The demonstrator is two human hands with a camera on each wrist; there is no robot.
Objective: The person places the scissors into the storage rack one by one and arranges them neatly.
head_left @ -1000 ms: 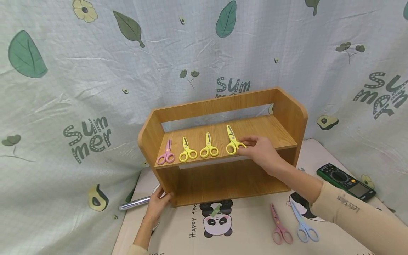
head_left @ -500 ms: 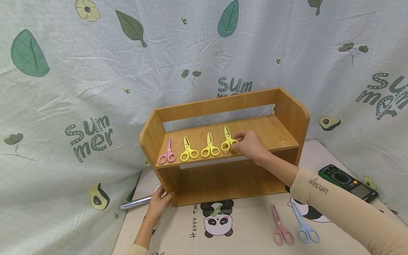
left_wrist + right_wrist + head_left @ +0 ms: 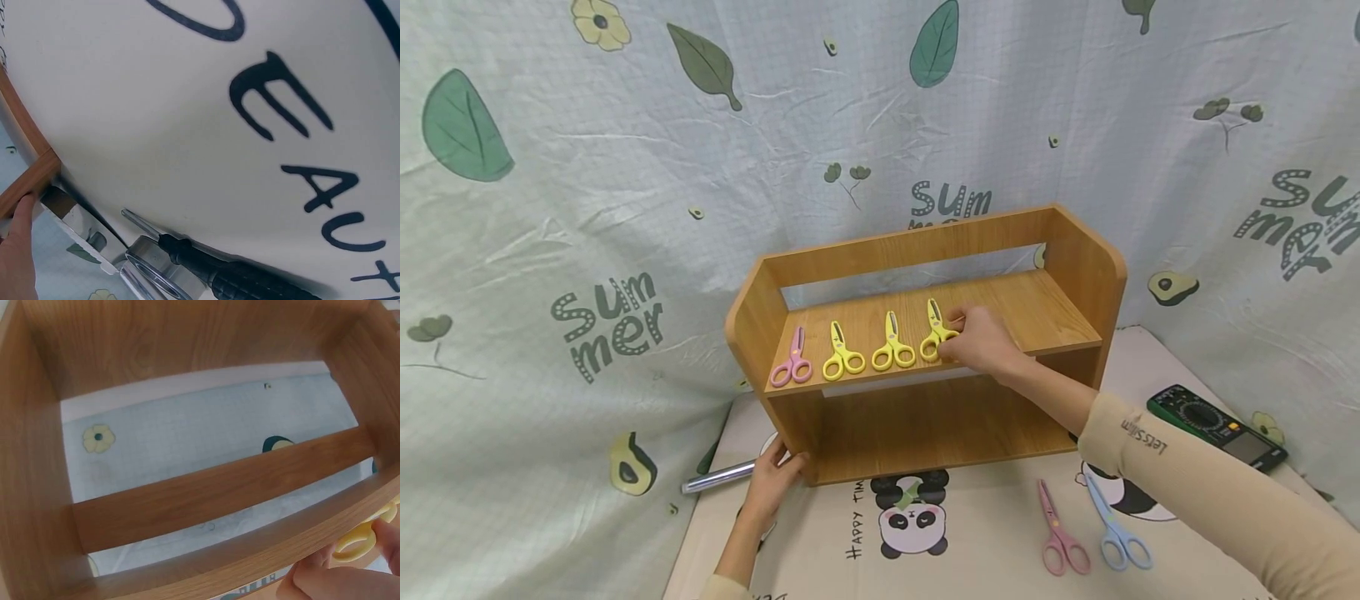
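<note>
A wooden two-level shelf (image 3: 1075, 258) stands on a printed mat. On its upper board lie pink scissors (image 3: 791, 365) and three yellow scissors in a row. My right hand (image 3: 979, 340) pinches the handle of the rightmost yellow scissors (image 3: 933, 327), which lie flat on the board. The right wrist view shows that yellow handle (image 3: 357, 541) by my fingertips (image 3: 325, 578), below the shelf's board. My left hand (image 3: 769, 486) rests with straight fingers against the shelf's lower left corner (image 3: 32, 180); one finger (image 3: 17, 250) touches the wood.
Pink scissors (image 3: 1062, 543) and blue scissors (image 3: 1116, 535) lie on the mat at front right. A green multimeter (image 3: 1217, 427) sits at the far right. A silver tube (image 3: 718, 478) and a black-handled tool (image 3: 225, 272) lie beside my left hand. Patterned cloth hangs behind.
My right hand has slid the rightmost yellow scissors a little left and straightened them into line with the others. The left hand has stayed at the shelf corner.
</note>
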